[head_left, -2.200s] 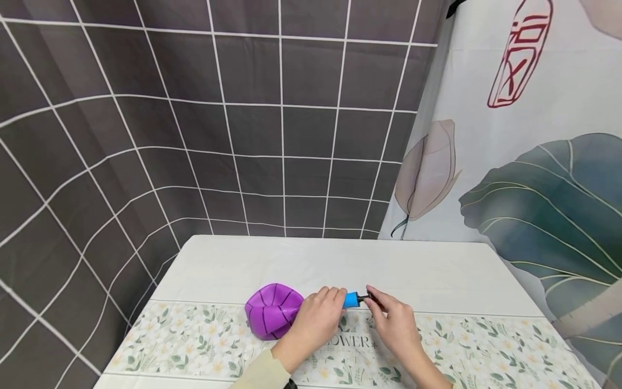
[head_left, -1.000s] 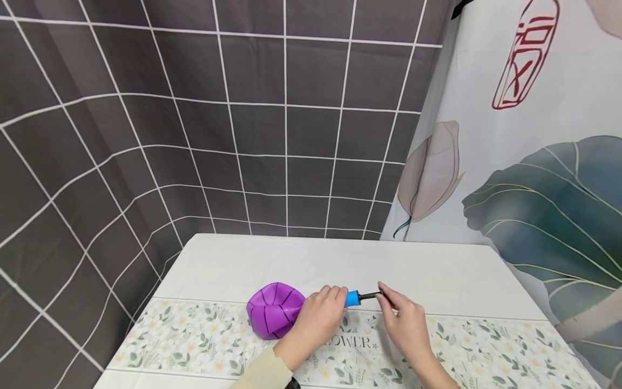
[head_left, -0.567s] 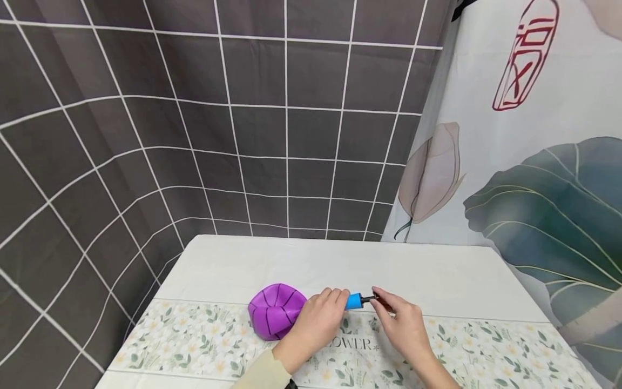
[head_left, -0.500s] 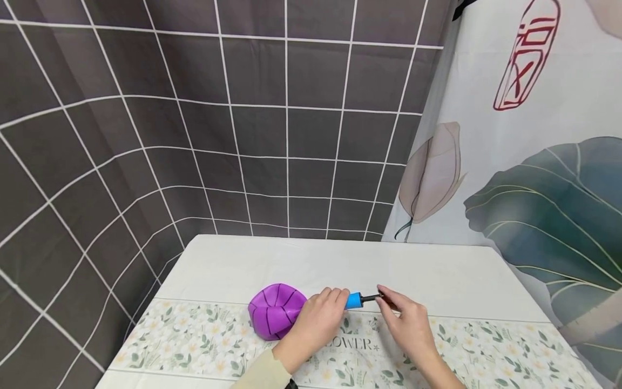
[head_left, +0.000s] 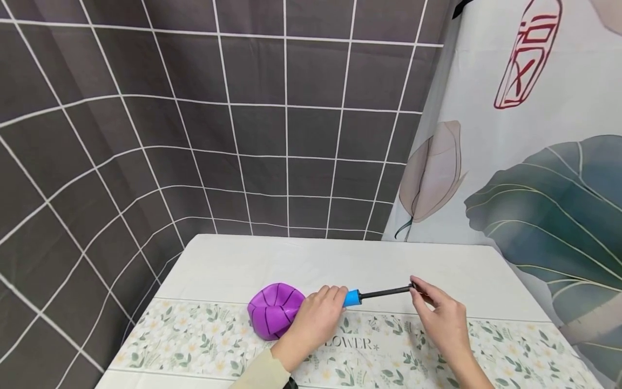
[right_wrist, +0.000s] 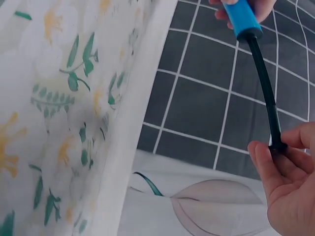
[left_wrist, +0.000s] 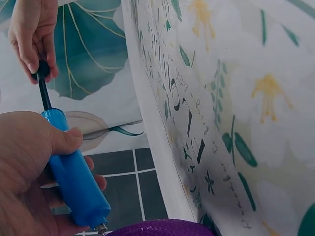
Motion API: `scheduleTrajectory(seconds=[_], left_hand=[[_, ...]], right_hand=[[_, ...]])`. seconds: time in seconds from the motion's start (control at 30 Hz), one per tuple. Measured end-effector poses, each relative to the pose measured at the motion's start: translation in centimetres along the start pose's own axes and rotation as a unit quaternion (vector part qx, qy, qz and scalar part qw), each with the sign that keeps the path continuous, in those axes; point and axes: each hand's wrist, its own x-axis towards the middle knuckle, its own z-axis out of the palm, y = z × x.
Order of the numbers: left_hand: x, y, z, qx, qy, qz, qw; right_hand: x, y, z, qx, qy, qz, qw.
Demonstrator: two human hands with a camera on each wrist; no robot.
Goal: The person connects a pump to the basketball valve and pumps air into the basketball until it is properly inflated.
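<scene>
A blue hand pump (left_wrist: 78, 182) has its black rod drawn far out of the barrel. My left hand (head_left: 318, 319) grips the barrel, its thumb along the blue side in the left wrist view. With thumb and fingers, my right hand (head_left: 444, 319) pinches the black end of the rod; the right wrist view shows this hand (right_wrist: 290, 172) at the rod's lower end. At the pump's other end is a dented purple ball (head_left: 274, 313) with black lines, resting on the table. A metal needle tip (left_wrist: 101, 228) shows between barrel and ball; where it enters is hidden.
The table (head_left: 340, 259) has a white, flower-printed cover with lettering. Behind it hangs a dark curtain (head_left: 311, 129) with white grid lines. A white curtain (head_left: 486, 189) with large leaf prints hangs at the right.
My right hand has moved in and out along the pump, and now sits farther right with more of the rod showing. The left hand and the dented ball stay nearly where they were.
</scene>
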Motion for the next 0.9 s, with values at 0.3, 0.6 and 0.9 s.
scheduleTrajectory(seconds=[0.3,0.6,0.9], left_hand=[[0.2,0.3,0.1,0.015,0.006,0.001,0.9999],[0.2,0.5,0.3,0.036,0.007,0.011,0.9993],[0.0,0.3,0.3,0.022,0.01,0.021,0.9995]], right_hand=[[-1.3,-1.2,2.5,0.003,-0.017,0.013,0.9998],[-2.3,-3.0,5.0,0.038,-0.076,-0.009,0.9963],[-1.7,-2.7,4.1,0.039,-0.077,-0.027,0.9959]])
